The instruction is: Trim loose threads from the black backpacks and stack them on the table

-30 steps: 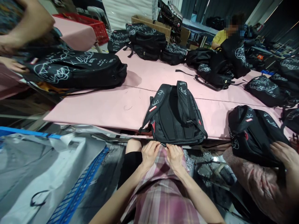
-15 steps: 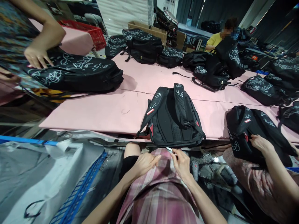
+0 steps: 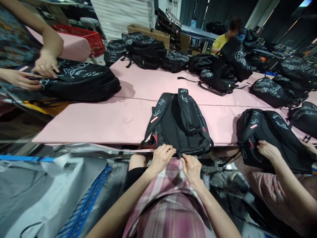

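A black backpack [image 3: 173, 129] lies on the pink table in front of me, straps up, with white scribble prints and small red tags. Its bottom edge lies at the table's near edge. My left hand [image 3: 162, 159] is closed on that bottom edge, fingertips on top. Close beside it, my right hand [image 3: 192, 168] is pinched at the same edge, thumb and forefinger together. What sits between its fingers is hidden; the small pale-bladed tool seen earlier does not show now.
The pink table [image 3: 94, 122] holds several more black backpacks [image 3: 146, 49]. At right, a co-worker's hand [image 3: 268, 152] touches another backpack [image 3: 262, 138]. At left, a co-worker's hands [image 3: 46, 66] work on a backpack [image 3: 86, 82]. A blue-rimmed crate [image 3: 84, 205] with pale sheeting stands lower left.
Both my hands have moved up to the backpack's bottom edge, and the left has taken hold there. The pale tool in my right hand has gone from sight. The view has shifted slightly.
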